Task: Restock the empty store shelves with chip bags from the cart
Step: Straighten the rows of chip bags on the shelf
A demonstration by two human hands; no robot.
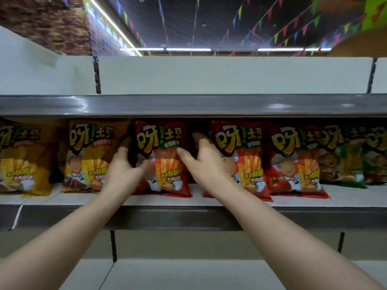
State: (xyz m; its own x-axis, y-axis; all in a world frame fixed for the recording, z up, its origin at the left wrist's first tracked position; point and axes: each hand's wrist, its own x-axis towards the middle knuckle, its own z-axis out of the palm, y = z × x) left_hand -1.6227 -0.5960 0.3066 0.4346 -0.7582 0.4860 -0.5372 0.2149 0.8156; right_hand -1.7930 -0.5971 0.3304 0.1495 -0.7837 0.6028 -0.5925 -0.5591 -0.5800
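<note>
A red chip bag (165, 164) stands upright on the middle shelf (209, 200), in a row of bags. My left hand (125, 168) grips its left edge, thumb on the front. My right hand (201, 160) holds its right edge, fingers reaching behind it into the gap. To the left stand two orange chip bags (90, 155), (23, 160). To the right stand two more red bags (240, 160), (293, 162), then green bags (343, 158) at the far right. The cart is out of view.
The shelf above (188, 104) shows only a white back panel (230, 75) over its grey front rail. A lower shelf (188, 275) lies bare beneath my arms. Coloured pennants hang from the dark ceiling.
</note>
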